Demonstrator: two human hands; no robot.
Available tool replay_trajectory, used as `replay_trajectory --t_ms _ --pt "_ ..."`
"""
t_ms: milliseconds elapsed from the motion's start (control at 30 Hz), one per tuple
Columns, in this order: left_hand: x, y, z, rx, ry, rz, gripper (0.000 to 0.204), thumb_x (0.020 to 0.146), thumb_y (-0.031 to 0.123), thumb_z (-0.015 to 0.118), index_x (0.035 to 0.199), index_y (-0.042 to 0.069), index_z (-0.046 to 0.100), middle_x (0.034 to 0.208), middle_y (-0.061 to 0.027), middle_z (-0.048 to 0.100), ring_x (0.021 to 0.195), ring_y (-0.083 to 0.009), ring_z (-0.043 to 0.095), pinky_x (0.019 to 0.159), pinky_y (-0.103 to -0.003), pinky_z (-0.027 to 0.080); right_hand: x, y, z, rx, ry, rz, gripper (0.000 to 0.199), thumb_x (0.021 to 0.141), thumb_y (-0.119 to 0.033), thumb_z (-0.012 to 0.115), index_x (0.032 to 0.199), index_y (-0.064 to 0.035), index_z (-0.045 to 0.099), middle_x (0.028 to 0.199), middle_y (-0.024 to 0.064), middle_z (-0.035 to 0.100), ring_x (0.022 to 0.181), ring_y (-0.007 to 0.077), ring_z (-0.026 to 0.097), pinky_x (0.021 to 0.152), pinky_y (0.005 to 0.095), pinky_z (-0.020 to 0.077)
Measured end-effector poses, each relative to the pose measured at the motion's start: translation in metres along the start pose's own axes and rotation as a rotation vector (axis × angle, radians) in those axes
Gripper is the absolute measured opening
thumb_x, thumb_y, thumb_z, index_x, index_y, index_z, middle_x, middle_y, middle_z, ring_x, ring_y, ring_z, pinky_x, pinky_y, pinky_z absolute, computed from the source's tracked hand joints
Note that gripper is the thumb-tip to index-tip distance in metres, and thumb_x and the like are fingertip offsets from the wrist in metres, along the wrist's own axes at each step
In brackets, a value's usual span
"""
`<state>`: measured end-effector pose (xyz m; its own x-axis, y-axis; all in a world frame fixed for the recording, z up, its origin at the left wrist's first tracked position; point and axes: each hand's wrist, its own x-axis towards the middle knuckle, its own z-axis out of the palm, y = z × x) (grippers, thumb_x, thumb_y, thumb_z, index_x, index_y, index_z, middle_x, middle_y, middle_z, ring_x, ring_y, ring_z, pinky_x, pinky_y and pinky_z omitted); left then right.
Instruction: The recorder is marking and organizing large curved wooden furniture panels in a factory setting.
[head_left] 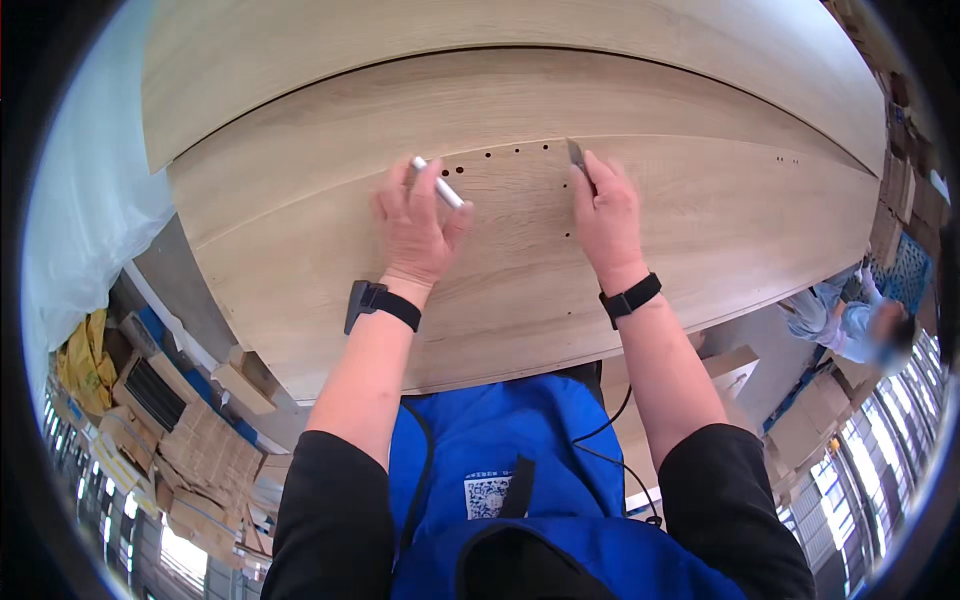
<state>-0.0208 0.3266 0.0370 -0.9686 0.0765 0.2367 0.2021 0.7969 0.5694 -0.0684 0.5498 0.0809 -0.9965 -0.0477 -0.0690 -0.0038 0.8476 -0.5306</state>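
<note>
In my left hand (418, 225) a short white stick (440, 184), like a marker or crayon, lies slantwise between fingers and thumb. That hand is above the wood-grain panel (500, 270), just left of several small dark holes drilled in it. My right hand (608, 220) is closed round a small knife (575, 154); its grey blade points away from me, and the fingers hide the handle. The blade tip is close to the seam along the panel, right of the row of holes. Whether it touches the surface I cannot tell.
Another wood-grain panel (500, 25) lies beyond a dark gap. Clear plastic sheeting (95, 200) hangs at the left. Cardboard and boards (200, 440) are stacked lower left. A person in light blue (850, 325) is at the right, near a blue crate (905, 272). A black cable (625, 462) runs by my apron.
</note>
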Motion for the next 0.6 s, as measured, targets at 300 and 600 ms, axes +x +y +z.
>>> replay_trajectory --t_ms 300,600 --pt "0.011 0.002 -0.012 0.215 -0.066 -0.002 0.052 0.084 0.049 0.064 0.126 0.021 0.051 0.129 -0.0085 0.041 0.110 -0.0293 0.045 0.095 -0.046 0.036 -0.002 -0.012 0.022 0.408 0.023 0.302 0.019 0.092 -0.014 0.062 0.104 0.0015 0.062 0.083 0.0149 0.059 0.075 0.0284 0.058 0.068 0.0342 0.0463" --pt "0.012 0.003 -0.013 0.206 -0.108 -0.022 0.053 0.082 0.044 0.068 0.126 0.021 0.050 0.131 -0.0088 0.039 0.114 -0.0305 0.042 0.098 -0.048 0.034 0.012 -0.001 0.004 0.332 0.050 0.499 0.025 0.094 -0.021 0.057 0.098 0.0036 0.062 0.080 0.0195 0.059 0.077 0.0348 0.059 0.069 0.0384 0.0467"
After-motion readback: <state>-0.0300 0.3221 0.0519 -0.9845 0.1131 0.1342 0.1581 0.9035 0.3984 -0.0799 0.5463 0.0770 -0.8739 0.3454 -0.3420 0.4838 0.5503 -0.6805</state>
